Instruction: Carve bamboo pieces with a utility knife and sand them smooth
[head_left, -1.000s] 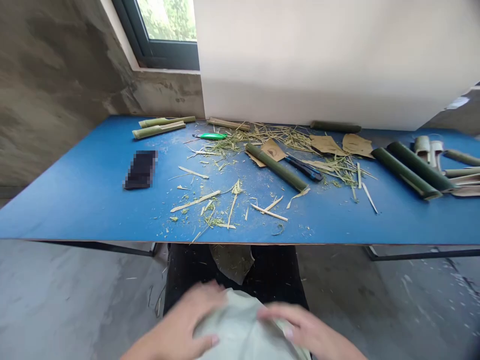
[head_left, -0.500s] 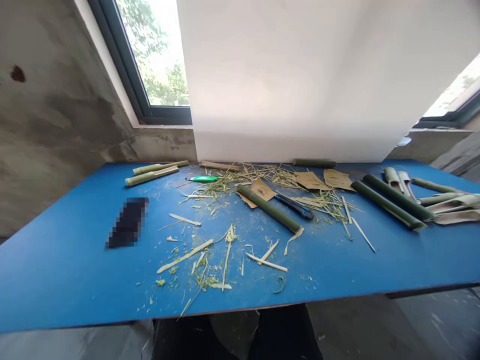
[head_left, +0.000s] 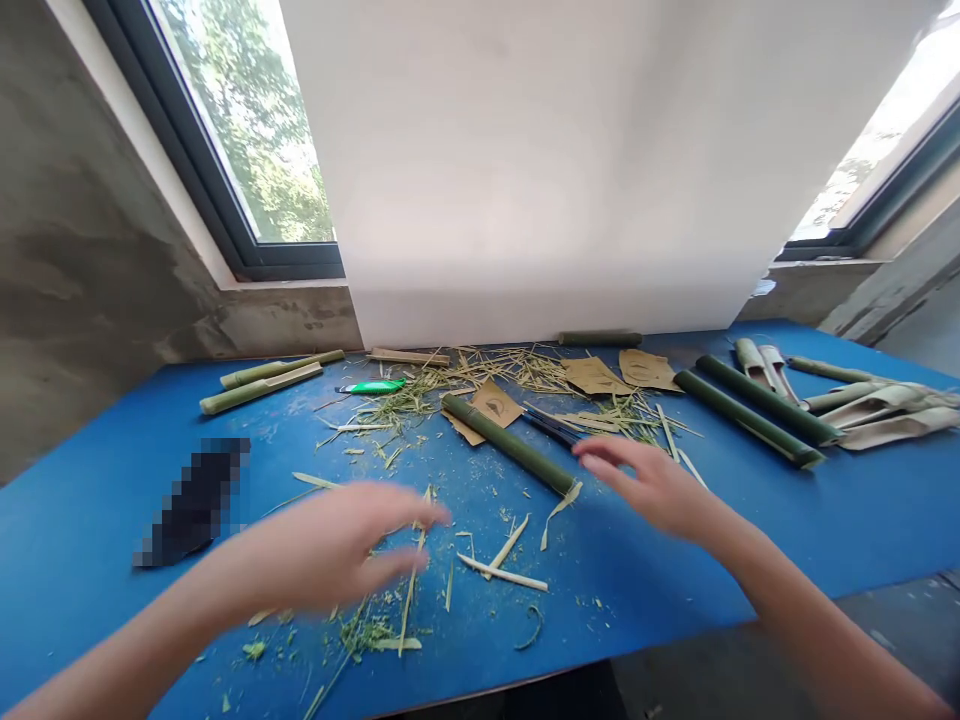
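My left hand (head_left: 352, 545) reaches in over wood shavings at the left front, blurred, its thumb and fingers apart with nothing between them. Fingers of my right hand (head_left: 645, 485) are stretched out at the near end of a dark blue and black utility knife (head_left: 551, 427). They cover part of its handle, and I cannot tell whether they touch it. Just left of that hand, a green bamboo tube (head_left: 517, 447) lies slanted across a brown paper piece (head_left: 495, 403), a peeled strip (head_left: 559, 515) at its near end.
Two bamboo tubes (head_left: 757, 415), with carved bamboo pieces (head_left: 896, 415) beyond, lie at the right. Partly cut bamboo (head_left: 259, 387), a green-handled item (head_left: 373, 387) and a pixelated dark object (head_left: 195, 505) are on the left. A white panel (head_left: 525, 180) stands behind the blue table (head_left: 660, 590).
Both hands have come into view over the table, the right one reaching the utility knife's near end. The camera view has shifted; the items on the table appear to lie as before.
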